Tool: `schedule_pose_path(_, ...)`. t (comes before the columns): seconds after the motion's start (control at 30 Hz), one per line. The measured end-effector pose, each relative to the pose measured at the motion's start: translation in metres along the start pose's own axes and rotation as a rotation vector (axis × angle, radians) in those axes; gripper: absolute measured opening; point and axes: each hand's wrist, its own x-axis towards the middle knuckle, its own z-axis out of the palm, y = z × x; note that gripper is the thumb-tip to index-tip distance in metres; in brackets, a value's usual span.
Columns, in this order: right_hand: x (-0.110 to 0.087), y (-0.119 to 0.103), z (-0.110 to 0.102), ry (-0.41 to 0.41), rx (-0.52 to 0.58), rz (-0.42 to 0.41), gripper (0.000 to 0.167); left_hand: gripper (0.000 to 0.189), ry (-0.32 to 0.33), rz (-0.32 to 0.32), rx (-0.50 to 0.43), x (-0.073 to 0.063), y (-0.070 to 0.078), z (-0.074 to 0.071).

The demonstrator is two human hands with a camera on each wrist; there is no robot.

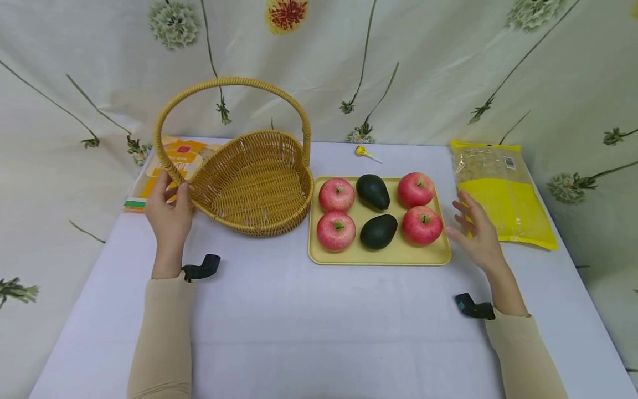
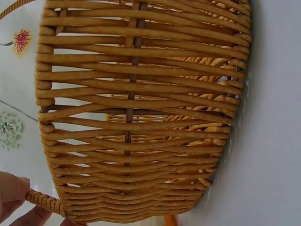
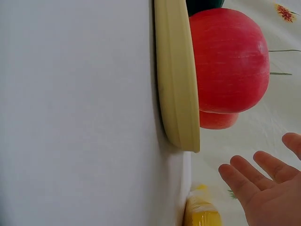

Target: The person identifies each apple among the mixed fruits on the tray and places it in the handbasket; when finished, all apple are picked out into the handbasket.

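A woven wicker basket (image 1: 249, 183) with a tall arched handle (image 1: 234, 81) stands at the left back of the table. My left hand (image 1: 171, 219) pinches the lower left end of that handle; the left wrist view shows the fingers around it beside the basket's woven side (image 2: 141, 117). To the right of the basket lies a yellow tray (image 1: 394, 257) holding several red apples (image 1: 336, 231) and two dark avocados (image 1: 379, 231). My right hand (image 1: 476, 230) hovers just off the tray's right side, fingers spread and nothing in them, near an apple (image 3: 228, 61).
Behind the basket lies an orange-and-white package (image 1: 144, 185). A yellow-wrapped lollipop (image 1: 361, 151) rests behind the tray. On the right is a yellow and clear bag (image 1: 503, 199). A floral cloth (image 1: 423, 66) hangs behind the white table (image 1: 319, 332).
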Motion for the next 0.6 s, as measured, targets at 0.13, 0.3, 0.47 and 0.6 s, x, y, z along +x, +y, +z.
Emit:
schedule_pose_path(0.13,0.0,-0.001,0.002,-0.023,0.011,-0.027,0.089,0.044,0.001,0.004,0.006,-0.001,0.0,0.0)
schedule_pose_path(0.3,-0.001,-0.002,0.006,-0.06,0.023,-0.038,0.093,0.045,-0.003,0.002,0.004,0.0,-0.001,0.001)
schedule_pose_path(0.47,-0.002,-0.004,0.01,-0.107,0.036,-0.044,0.093,0.045,0.0,0.004,0.001,-0.001,-0.001,0.001)
schedule_pose_path(0.6,-0.002,-0.004,0.013,-0.136,0.036,-0.041,0.091,0.045,0.0,-0.003,-0.004,-0.001,-0.001,0.001)
